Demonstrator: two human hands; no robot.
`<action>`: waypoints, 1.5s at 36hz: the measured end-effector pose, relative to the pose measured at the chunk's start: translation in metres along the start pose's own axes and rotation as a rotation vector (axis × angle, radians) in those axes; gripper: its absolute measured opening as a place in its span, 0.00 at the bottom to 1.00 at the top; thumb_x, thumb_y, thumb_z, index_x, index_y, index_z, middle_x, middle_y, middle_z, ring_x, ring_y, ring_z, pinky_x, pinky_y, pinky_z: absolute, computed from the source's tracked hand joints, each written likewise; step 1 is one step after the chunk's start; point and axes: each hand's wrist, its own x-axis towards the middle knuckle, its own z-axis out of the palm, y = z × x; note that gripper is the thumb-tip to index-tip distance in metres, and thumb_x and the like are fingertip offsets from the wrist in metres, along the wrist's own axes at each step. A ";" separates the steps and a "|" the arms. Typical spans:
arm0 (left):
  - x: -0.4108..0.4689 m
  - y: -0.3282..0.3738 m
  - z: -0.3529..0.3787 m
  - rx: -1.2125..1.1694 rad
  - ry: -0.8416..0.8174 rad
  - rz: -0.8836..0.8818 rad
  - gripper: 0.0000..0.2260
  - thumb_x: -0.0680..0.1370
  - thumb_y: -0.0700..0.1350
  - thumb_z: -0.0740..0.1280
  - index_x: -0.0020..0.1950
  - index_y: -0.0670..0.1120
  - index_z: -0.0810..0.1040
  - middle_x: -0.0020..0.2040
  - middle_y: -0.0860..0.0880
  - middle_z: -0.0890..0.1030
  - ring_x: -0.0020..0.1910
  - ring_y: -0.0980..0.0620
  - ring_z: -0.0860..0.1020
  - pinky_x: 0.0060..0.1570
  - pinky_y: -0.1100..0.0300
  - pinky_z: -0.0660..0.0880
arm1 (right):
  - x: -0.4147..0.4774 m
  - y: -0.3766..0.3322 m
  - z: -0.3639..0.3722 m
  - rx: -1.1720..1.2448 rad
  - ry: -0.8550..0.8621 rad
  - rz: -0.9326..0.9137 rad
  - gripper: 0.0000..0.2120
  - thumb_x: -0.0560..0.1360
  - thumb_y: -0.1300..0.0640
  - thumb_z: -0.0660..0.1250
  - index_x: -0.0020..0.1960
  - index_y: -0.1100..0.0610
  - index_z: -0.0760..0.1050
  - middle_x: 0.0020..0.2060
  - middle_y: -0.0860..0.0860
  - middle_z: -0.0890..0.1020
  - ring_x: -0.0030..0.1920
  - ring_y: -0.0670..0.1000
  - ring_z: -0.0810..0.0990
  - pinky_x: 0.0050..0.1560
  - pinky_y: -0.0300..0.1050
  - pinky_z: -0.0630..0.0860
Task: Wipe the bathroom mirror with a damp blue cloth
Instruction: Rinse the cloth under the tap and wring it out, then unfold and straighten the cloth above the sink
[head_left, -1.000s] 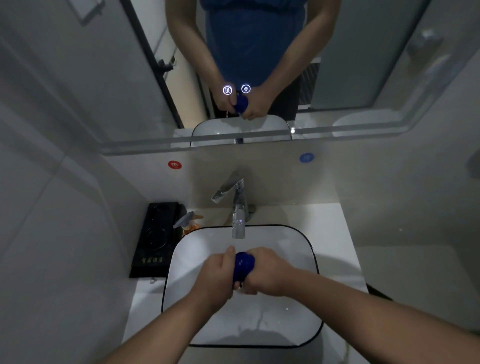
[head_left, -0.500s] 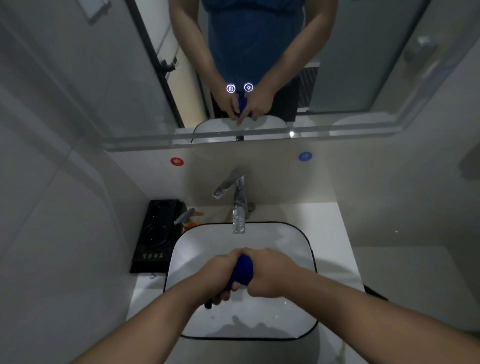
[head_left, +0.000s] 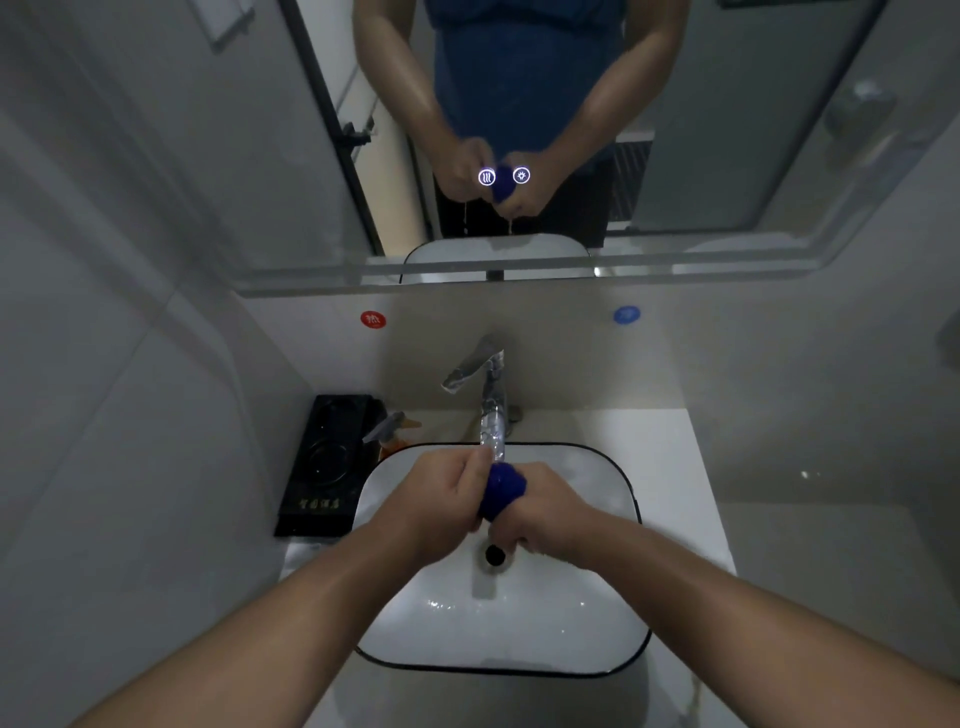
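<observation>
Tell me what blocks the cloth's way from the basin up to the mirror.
Nothing visible. Both hands, left and right, grip the cloth just below the faucet; the mirror hangs above.

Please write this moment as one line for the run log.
phase: wringing | blue cloth: bunched between left hand and right hand | over sink | mirror: not touched

Mirror (head_left: 727, 130) above faucet (head_left: 491, 410); faucet behind basin (head_left: 597, 597); tray (head_left: 324, 467) left.
</observation>
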 end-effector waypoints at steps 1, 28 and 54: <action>0.001 0.002 -0.003 0.001 0.011 0.024 0.25 0.83 0.64 0.53 0.39 0.51 0.79 0.30 0.51 0.80 0.29 0.56 0.78 0.33 0.66 0.72 | -0.001 -0.003 0.001 0.040 -0.007 0.007 0.11 0.57 0.66 0.73 0.36 0.53 0.85 0.29 0.49 0.82 0.26 0.46 0.77 0.28 0.37 0.71; -0.039 0.027 -0.026 -0.574 -0.098 -0.213 0.14 0.84 0.48 0.65 0.68 0.60 0.77 0.57 0.54 0.87 0.57 0.52 0.86 0.60 0.48 0.82 | -0.055 -0.044 0.042 0.079 0.528 -0.008 0.10 0.78 0.42 0.71 0.55 0.46 0.81 0.47 0.43 0.88 0.45 0.41 0.86 0.45 0.36 0.78; -0.087 0.115 -0.058 -1.107 -0.177 -0.173 0.33 0.80 0.59 0.74 0.77 0.40 0.72 0.72 0.34 0.78 0.71 0.32 0.78 0.69 0.37 0.76 | -0.137 -0.101 0.025 -0.148 0.459 -0.480 0.08 0.83 0.37 0.63 0.52 0.41 0.75 0.46 0.44 0.84 0.46 0.46 0.85 0.44 0.50 0.86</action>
